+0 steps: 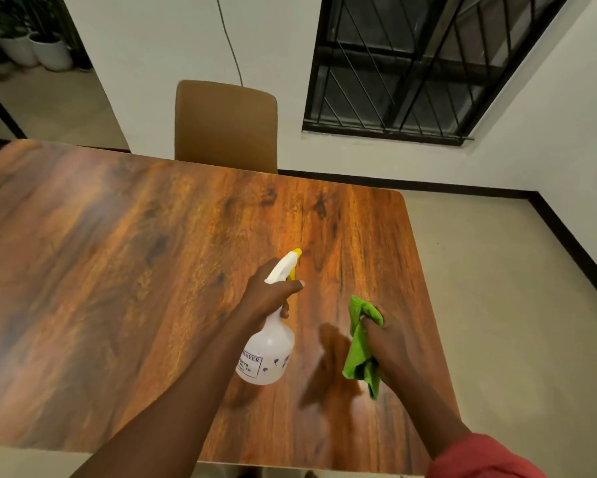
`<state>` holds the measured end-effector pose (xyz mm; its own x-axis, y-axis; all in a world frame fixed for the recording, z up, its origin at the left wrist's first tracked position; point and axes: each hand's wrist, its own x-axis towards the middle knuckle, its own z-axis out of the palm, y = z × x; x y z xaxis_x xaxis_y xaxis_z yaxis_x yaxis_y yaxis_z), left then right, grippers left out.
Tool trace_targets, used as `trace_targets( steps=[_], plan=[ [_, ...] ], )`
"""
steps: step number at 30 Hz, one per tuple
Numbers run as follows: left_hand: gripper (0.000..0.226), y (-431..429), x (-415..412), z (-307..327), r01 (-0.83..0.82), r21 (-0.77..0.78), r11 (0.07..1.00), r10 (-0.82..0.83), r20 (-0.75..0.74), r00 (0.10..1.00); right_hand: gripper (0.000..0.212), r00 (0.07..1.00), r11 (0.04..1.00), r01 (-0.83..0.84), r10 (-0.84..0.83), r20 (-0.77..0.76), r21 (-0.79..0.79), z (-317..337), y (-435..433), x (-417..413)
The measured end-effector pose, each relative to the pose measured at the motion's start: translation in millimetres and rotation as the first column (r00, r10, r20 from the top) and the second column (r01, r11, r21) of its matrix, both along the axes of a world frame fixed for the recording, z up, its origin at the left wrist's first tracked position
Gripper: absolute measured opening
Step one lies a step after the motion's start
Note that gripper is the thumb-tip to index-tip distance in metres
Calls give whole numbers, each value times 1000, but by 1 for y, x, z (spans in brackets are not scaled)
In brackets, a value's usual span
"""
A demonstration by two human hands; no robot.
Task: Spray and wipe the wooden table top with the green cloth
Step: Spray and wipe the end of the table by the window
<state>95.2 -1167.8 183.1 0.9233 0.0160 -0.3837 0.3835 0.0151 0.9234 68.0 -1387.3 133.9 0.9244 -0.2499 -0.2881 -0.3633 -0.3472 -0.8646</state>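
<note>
Both hands are above the wooden table top (124,270), apart from each other, and each one is closed on something. On my screen the left hand (271,293) is wrapped around the neck of the spray bottle (267,353), with one finger stretched forward under the yellow trigger; the yellow nozzle points away from me, toward the far side of the table. The bottle is white and half see-through, held tilted in the air, with a printed label and small blue flower marks on its body. I cannot tell how much liquid is inside. The right hand (388,343) is clenched on the green cloth (362,346), which is bright green, crumpled, and hangs down from the fist just beside the bottle, near the right edge of the table. The table surface is shiny, orange-brown with dark grain lines and knots, and shadows of the hands fall on it under the cloth. At the far side a brown chair (226,125) stands close against the table. White plant pots (34,50) stand on the floor far left.
</note>
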Motion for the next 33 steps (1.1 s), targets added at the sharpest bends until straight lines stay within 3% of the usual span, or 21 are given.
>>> trace_targets(
  steps=[5,12,15,21,27,33],
  plan=[
    [55,31,4,-2,-36,7,999,36,14,999,31,1000,1000,-21,20,4,21,7,28,13],
    [44,58,-6,-7,-128,-10,992,129,26,991,32,996,995,-83,82,16,46,12,52,22],
    [34,59,-15,-10,-167,4,986,167,22,986,32,998,994,-60,60,7,94,9,44,22],
    [41,49,-38,-10,-282,64,957,281,27,959,29,996,978,-78,83,-20,192,-1,22,19],
    [31,25,-68,1,-385,125,915,375,93,922,25,995,972,-72,85,-47,226,7,-3,32],
    [18,-6,-89,5,-462,167,871,434,178,883,27,996,959,-94,89,30,266,30,-36,47]
  ],
)
